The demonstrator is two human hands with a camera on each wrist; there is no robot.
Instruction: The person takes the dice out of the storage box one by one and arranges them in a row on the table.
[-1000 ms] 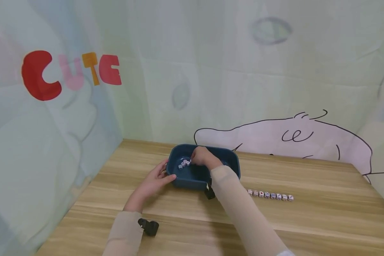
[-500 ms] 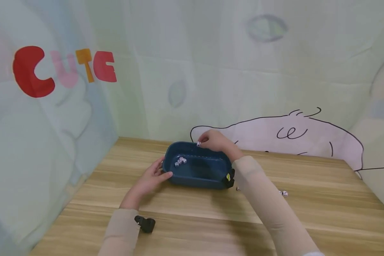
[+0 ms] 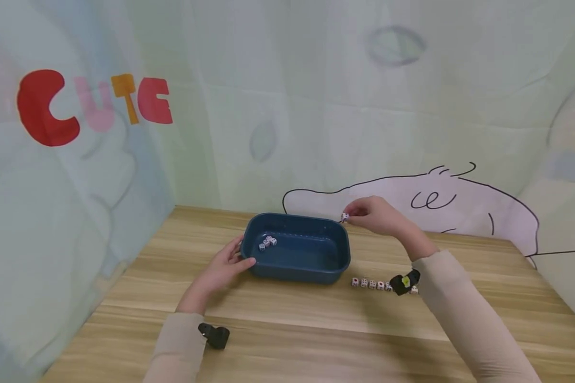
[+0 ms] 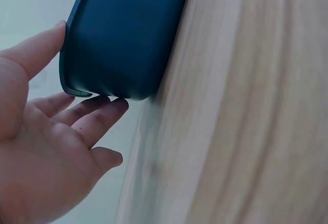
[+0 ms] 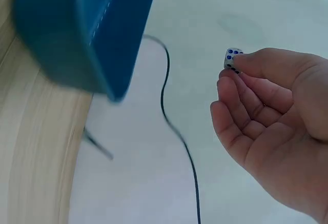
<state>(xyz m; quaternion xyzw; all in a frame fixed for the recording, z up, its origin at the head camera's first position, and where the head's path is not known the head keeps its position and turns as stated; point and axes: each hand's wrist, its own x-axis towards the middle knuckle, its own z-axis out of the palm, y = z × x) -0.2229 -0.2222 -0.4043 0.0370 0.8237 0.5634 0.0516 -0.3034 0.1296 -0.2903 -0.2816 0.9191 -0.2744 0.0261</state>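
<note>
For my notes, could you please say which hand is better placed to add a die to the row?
Likely the right hand: it pinches a die, near the same end of the blue tub as the dice row; the left hand touches the tub's opposite end.

my right-wrist camera (image 3: 404, 282) hides part of the dice row (image 3: 372, 285). my right thumb (image 5: 271, 66) partly covers the die (image 5: 230, 56) i pinch. in the right wrist view the tray (image 5: 48, 39) is blurred and cut off at the top.
</note>
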